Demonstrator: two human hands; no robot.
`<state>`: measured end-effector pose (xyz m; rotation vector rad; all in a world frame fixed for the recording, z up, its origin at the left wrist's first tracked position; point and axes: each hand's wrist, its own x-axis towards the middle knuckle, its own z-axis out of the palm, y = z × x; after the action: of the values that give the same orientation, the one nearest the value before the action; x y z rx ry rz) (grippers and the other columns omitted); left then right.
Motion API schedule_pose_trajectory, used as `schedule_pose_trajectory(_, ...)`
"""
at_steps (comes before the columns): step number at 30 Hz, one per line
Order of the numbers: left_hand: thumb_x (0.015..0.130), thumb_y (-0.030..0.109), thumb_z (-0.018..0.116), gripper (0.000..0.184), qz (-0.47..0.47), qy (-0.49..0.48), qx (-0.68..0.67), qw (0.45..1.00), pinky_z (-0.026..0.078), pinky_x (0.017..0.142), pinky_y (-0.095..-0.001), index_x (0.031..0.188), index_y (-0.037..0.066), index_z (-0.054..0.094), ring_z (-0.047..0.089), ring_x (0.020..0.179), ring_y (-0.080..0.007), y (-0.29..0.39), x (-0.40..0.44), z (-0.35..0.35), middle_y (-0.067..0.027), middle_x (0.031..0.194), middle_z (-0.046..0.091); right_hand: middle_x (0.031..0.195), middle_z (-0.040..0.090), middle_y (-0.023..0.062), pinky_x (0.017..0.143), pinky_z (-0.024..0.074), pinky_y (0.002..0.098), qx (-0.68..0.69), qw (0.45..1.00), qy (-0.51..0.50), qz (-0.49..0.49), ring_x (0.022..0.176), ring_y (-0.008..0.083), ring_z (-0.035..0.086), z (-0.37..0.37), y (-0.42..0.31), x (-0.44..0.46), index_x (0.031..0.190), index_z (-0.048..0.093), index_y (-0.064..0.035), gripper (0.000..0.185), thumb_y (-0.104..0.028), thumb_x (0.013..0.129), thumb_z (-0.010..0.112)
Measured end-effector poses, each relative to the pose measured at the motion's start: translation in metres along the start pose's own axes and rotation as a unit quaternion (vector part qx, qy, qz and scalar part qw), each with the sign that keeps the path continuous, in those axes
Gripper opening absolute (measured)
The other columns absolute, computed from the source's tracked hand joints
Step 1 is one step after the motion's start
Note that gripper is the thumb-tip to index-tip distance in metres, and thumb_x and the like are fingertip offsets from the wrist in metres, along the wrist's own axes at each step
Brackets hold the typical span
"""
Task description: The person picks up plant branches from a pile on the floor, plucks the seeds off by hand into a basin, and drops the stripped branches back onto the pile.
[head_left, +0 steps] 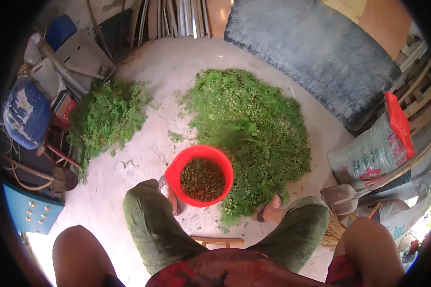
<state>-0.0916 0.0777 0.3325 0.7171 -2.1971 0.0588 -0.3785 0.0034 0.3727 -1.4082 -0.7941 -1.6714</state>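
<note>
Round red plastic basin (179,193), spouted rim, stood on smooth pale floor (129,167) between green-trousered legs (153,225); small rough brown-green pods (202,179) lay inside. Its right edge met a broad, feathery green plant heap (268,124) studded with round pods. Floor stretched leftward to a smaller stringy green pile (112,112). Hands out of view; grip could not be told.

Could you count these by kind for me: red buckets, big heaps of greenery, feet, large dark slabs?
Red bucket: 1
Big heaps of greenery, left heap and right heap: 2
Feet, left foot and right foot: 2
Dark slab: 1
Total: 6
</note>
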Motion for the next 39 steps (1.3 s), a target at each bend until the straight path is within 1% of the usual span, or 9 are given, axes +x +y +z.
schedule_pose_trajectory(7, 0.09, 0.028, 0.049, 0.034, 0.024, 0.05, -0.012, 0.998, 0.047, 0.072, -0.0321, 0.108, 0.0, 0.053, 0.056, 0.083, -0.0219, -0.022, 0.007, -0.005, -0.0126, 0.089, 0.058, 0.075, 0.064, -0.0089, 0.067, 0.0402, 0.0174, -0.01, 0.984, 0.15, -0.093, 0.068, 0.0034, 0.052, -0.023, 0.016, 0.012, 0.083, 0.067, -0.0185, 0.022, -0.039, 0.087, 0.06)
schedule_pose_trajectory(9, 0.09, 0.028, 0.049, 0.033, 0.033, 0.108, -0.01, 0.994, 0.047, 0.071, -0.0318, 0.107, 0.0, 0.054, 0.056, 0.082, -0.0215, -0.028, 0.003, -0.008, -0.0125, 0.089, 0.058, 0.083, 0.061, -0.0022, 0.069, 0.0418, 0.0211, -0.192, 0.957, 0.202, 0.08, 0.071, 0.0069, 0.053, -0.092, 0.075, -0.028, 0.094, 0.062, -0.0116, 0.019, -0.029, 0.091, 0.053)
schedule_pose_trajectory(13, 0.09, 0.026, 0.049, 0.031, -0.044, 0.376, -0.033, 0.925, 0.047, 0.07, -0.0311, 0.106, 0.0, 0.054, 0.057, 0.081, -0.0208, -0.063, -0.032, 0.0, -0.0121, 0.087, 0.059, 0.086, 0.061, 0.0044, 0.066, 0.0425, 0.0255, -0.34, 0.77, 0.196, 0.504, 0.069, 0.0113, 0.05, -0.219, 0.195, -0.193, 0.093, 0.058, -0.0071, 0.014, -0.02, 0.093, 0.051)
schedule_pose_trajectory(15, 0.091, 0.026, 0.049, 0.031, -0.243, 0.452, -0.108, 0.852, 0.047, 0.07, -0.0308, 0.106, 0.0, 0.054, 0.057, 0.08, -0.0204, -0.117, -0.049, 0.024, -0.012, 0.086, 0.059, 0.066, 0.056, -0.002, 0.051, 0.0371, 0.0221, -0.366, 0.635, 0.277, 0.621, 0.054, 0.0062, 0.045, -0.263, 0.218, -0.286, 0.086, 0.06, -0.0068, 0.014, -0.018, 0.091, 0.054)
schedule_pose_trajectory(21, 0.095, 0.033, 0.048, 0.03, -0.559, 0.323, -0.203, 0.736, 0.044, 0.064, -0.0248, 0.091, 0.005, 0.057, 0.053, 0.068, -0.0106, -0.241, -0.153, 0.144, -0.0048, 0.077, 0.06, 0.083, 0.061, 0.0107, 0.063, 0.0441, 0.0401, -0.47, 0.365, 0.138, 0.792, 0.068, 0.0181, 0.054, -0.336, 0.218, -0.47, 0.105, 0.059, -0.0018, 0.021, -0.018, 0.093, 0.052)
schedule_pose_trajectory(27, 0.094, 0.014, 0.051, 0.016, -0.629, 0.149, -0.27, 0.713, 0.048, 0.068, -0.0233, 0.098, -0.001, 0.057, 0.058, 0.073, -0.0089, -0.247, -0.179, 0.179, -0.0038, 0.079, 0.061, 0.113, 0.059, 0.0177, 0.074, 0.05, 0.0498, -0.576, 0.41, -0.107, 0.699, 0.092, 0.032, 0.06, -0.334, 0.295, -0.525, 0.116, 0.057, -0.0073, 0.026, -0.021, 0.093, 0.053)
schedule_pose_trajectory(31, 0.093, 0.009, 0.053, 0.011, -0.65, 0.104, -0.289, 0.695, 0.047, 0.066, -0.0216, 0.097, 0.0, 0.057, 0.058, 0.073, -0.0071, -0.248, -0.189, 0.184, -0.0032, 0.079, 0.061, 0.113, 0.058, 0.0207, 0.074, 0.0498, 0.0505, -0.535, 0.279, -0.253, 0.756, 0.09, 0.0348, 0.059, -0.328, 0.351, -0.52, 0.119, 0.055, -0.0044, 0.031, -0.021, 0.093, 0.055)
schedule_pose_trajectory(34, 0.092, 0.009, 0.054, 0.01, -0.653, 0.095, -0.292, 0.692, 0.047, 0.066, -0.0212, 0.096, 0.0, 0.058, 0.059, 0.072, -0.0069, -0.25, -0.189, 0.186, -0.0035, 0.08, 0.062, 0.109, 0.059, 0.0216, 0.074, 0.0505, 0.0485, -0.534, 0.264, -0.248, 0.764, 0.088, 0.0349, 0.06, -0.349, 0.363, -0.538, 0.12, 0.055, -0.0011, 0.033, -0.02, 0.093, 0.054)
schedule_pose_trajectory(39, 0.09, 0.011, 0.057, 0.011, -0.642, 0.096, -0.266, 0.712, 0.048, 0.066, -0.0242, 0.094, 0.001, 0.059, 0.06, 0.071, -0.0097, -0.246, -0.189, 0.184, -0.0054, 0.078, 0.063, 0.077, 0.058, 0.0119, 0.067, 0.0463, 0.0416, -0.507, 0.4, -0.087, 0.759, 0.071, 0.0248, 0.056, -0.352, 0.346, -0.476, 0.095, 0.059, 0.0032, 0.026, -0.022, 0.093, 0.053)
